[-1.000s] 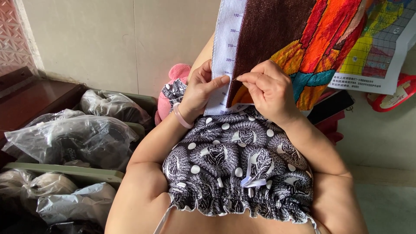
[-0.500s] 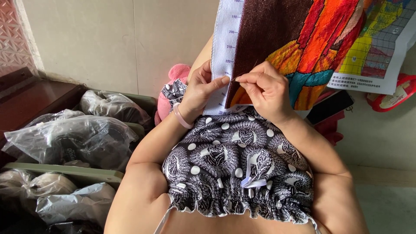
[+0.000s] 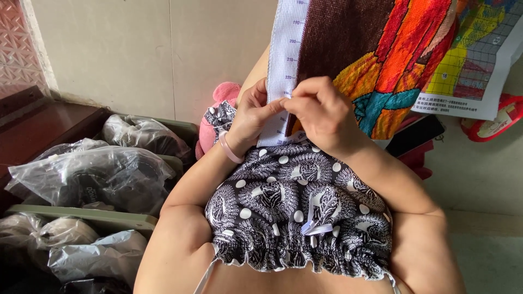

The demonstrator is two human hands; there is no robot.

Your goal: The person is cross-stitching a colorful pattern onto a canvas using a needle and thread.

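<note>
Most of cross-stitch canvas (image 3: 376, 49) looked filled with colour; white margin strip (image 3: 283, 71) bare. Your left hand (image 3: 251, 113) pinched strip edge; right hand (image 3: 321, 111) pinched closed beside it, needle not discernible. Canvas hung upright above your lap.

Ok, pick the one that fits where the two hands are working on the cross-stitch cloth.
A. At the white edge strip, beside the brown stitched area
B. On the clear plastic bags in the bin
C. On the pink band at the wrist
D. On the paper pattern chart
A: the left hand and right hand meet with fingertips pinched at the white edge strip of the cross-stitch cloth, next to its brown field.
</note>
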